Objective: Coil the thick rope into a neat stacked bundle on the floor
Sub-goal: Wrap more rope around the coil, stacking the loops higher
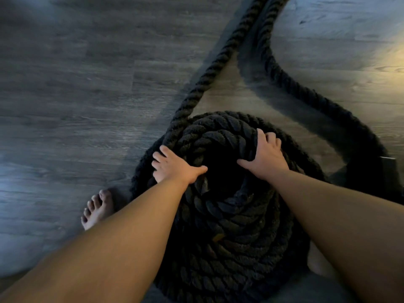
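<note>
Both hands are down on the rope [229,215], which sits coiled in a tall stack of turns on the dark wood floor [65,84], right under the person with a dark hollow in its middle. The left hand [175,169] is on the left side of the top turn: its fingers [160,159] curl over the outer edge with the tips hidden down the side, and the thumb reaches in toward the hollow, so the turn is clasped between them. The right hand [267,157] is on the far right of that same turn, and its fingers [271,138] are spread and fairly straight, lying flat across the strands and pressing rather than clasping, with the thumb pointing left at the rim of the hollow. A loose length [218,62] runs off the stack's far left side and away up the floor. A second, blurred stretch sweeps round the right of the stack. A bare foot [98,208] stands on the floor just beside the coil's left edge, under the left forearm.
</note>
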